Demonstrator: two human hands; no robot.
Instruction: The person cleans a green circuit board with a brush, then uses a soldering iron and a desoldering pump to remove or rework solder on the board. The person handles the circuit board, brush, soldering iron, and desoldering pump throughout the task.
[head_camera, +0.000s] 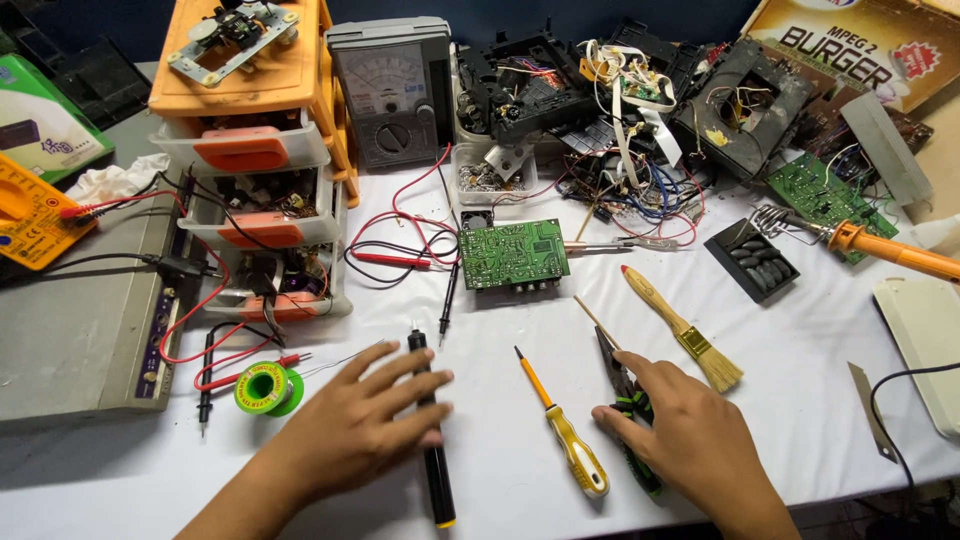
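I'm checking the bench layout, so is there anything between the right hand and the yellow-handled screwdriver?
Nothing visible. The right hand rests on the green-and-black pliers, and the yellow-handled screwdriver lies just to its left on bare white table. The left hand lies across a black pen-shaped tool, off that gap.

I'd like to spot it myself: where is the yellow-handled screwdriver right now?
The yellow-handled screwdriver lies on the white table, low and centre in the head view, between the left hand and right hand.
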